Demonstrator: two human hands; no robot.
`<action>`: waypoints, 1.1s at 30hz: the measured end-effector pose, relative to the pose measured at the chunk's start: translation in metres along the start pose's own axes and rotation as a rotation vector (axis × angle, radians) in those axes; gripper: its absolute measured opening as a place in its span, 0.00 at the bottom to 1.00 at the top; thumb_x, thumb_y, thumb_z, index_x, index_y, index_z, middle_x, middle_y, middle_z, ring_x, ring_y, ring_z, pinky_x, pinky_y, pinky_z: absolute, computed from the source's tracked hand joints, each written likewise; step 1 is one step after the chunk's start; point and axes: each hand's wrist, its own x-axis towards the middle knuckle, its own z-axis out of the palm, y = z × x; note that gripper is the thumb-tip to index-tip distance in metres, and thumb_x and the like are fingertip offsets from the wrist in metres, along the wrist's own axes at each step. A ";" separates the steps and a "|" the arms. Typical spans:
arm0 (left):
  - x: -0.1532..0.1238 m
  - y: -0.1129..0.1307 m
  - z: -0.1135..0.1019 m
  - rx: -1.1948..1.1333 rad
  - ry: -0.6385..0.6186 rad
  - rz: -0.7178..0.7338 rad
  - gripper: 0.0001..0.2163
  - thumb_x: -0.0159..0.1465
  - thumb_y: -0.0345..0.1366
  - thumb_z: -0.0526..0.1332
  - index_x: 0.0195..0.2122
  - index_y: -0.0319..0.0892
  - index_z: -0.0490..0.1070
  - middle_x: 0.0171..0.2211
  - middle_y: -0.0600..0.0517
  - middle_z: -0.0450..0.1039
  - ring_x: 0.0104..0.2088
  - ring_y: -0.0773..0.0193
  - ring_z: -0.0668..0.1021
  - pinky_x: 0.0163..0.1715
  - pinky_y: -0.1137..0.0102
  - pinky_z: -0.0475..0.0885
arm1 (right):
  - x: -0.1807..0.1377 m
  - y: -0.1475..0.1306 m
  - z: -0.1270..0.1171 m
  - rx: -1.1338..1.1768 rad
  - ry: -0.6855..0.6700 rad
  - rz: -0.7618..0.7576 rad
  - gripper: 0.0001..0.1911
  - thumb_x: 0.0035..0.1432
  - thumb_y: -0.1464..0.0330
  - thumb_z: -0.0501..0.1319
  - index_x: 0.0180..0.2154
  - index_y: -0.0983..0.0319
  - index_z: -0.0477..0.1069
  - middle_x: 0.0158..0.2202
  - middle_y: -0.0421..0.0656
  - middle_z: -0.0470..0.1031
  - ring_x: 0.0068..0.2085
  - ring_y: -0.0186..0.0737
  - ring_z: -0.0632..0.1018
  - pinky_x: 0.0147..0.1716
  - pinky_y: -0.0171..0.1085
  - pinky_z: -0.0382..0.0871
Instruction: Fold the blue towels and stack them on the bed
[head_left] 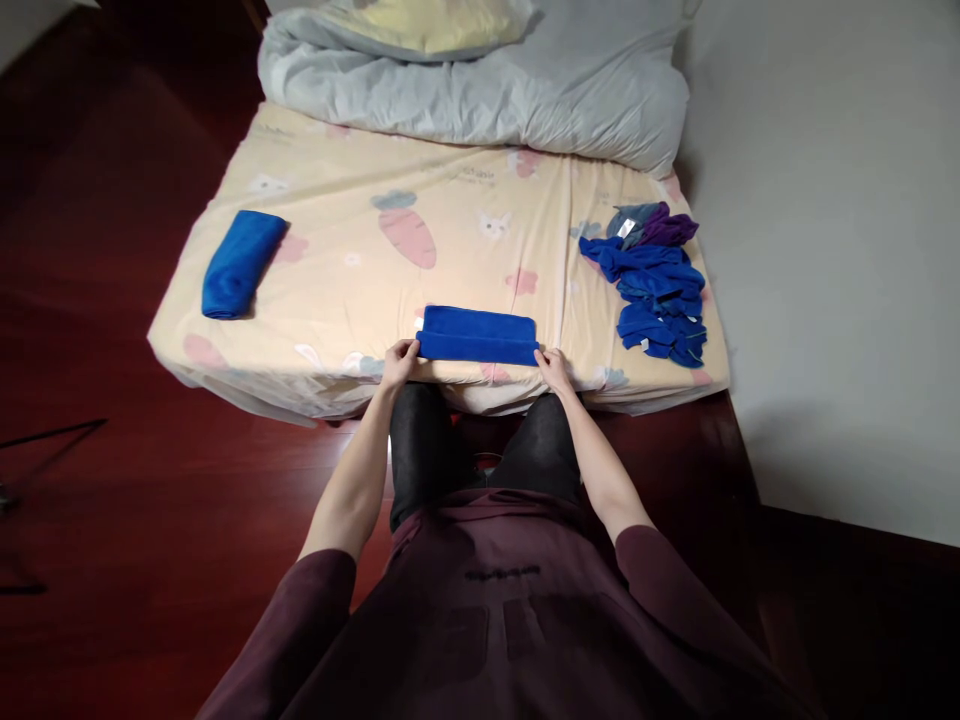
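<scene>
A folded blue towel [477, 335] lies at the near edge of the bed [337, 300], a long narrow strip. My left hand [400, 362] pinches its left end, fingers closed on the cloth. At the towel's right end my right hand [556, 368] grips the near corner in the same way. Both arms reach forward over my knees, which touch the mattress edge.
A rolled blue towel [238, 263] rests at the bed's left side. A loose heap of blue and purple cloths [656, 283] lies at the right. A grey duvet [480, 80] and yellow pillow [431, 22] fill the far end. Dark wooden floor [112, 450] surrounds the bed; a white wall [832, 250] stands on the right.
</scene>
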 end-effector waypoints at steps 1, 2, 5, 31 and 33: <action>0.000 0.000 0.000 -0.002 0.005 0.003 0.20 0.61 0.55 0.66 0.35 0.41 0.76 0.35 0.46 0.80 0.42 0.57 0.80 0.46 0.65 0.76 | 0.000 0.000 0.000 0.006 0.002 0.000 0.32 0.61 0.38 0.57 0.19 0.54 0.58 0.28 0.41 0.61 0.38 0.44 0.69 0.50 0.43 0.69; 0.000 0.000 0.000 -0.005 0.009 0.008 0.19 0.61 0.54 0.66 0.35 0.41 0.76 0.35 0.46 0.80 0.41 0.57 0.80 0.46 0.65 0.76 | -0.001 0.000 0.000 0.011 0.003 0.001 0.32 0.61 0.38 0.57 0.19 0.55 0.58 0.28 0.41 0.61 0.38 0.44 0.69 0.50 0.43 0.69; 0.000 -0.001 0.001 -0.014 0.033 0.016 0.17 0.61 0.52 0.67 0.37 0.41 0.75 0.32 0.49 0.78 0.37 0.60 0.79 0.44 0.66 0.76 | -0.001 0.000 0.001 0.026 0.006 0.007 0.32 0.61 0.38 0.57 0.19 0.55 0.59 0.30 0.42 0.62 0.39 0.44 0.69 0.50 0.43 0.69; -0.002 -0.015 0.011 -0.001 0.214 0.122 0.14 0.55 0.34 0.68 0.43 0.39 0.75 0.39 0.48 0.78 0.36 0.64 0.77 0.40 0.70 0.72 | -0.010 0.000 0.008 0.337 0.032 0.097 0.22 0.52 0.50 0.71 0.36 0.56 0.65 0.26 0.35 0.66 0.28 0.37 0.72 0.31 0.36 0.69; -0.003 -0.018 0.011 -0.017 0.224 0.164 0.16 0.54 0.36 0.68 0.44 0.39 0.78 0.39 0.47 0.79 0.35 0.63 0.76 0.38 0.70 0.72 | -0.012 0.000 0.009 0.322 0.014 0.065 0.20 0.55 0.52 0.69 0.39 0.56 0.66 0.26 0.34 0.63 0.27 0.36 0.69 0.30 0.36 0.69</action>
